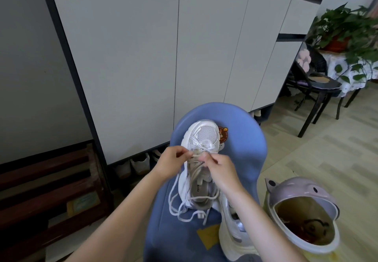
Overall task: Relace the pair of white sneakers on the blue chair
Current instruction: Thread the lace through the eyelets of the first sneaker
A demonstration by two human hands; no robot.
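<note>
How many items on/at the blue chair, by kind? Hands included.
White sneakers: 2, one being laced, second lying near the chair's front edge
Loose white shoelace: 1
Hands: 2, left hand and right hand, each pinching lace
Blue chair: 1
Total: 6

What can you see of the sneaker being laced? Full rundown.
The sneaker is white, with a mesh toe panel, smooth overlays and a thick pale sole. It lies on the blue chair, toe pointing away from the camera, opening toward the person; its insole shows printed letters. The lace crosses the eyelets near the toe, and its loose ends trail over the seat by the heel. The left hand and right hand each pinch lace at the eyelets. A second sneaker sits right beside its heel.
</note>
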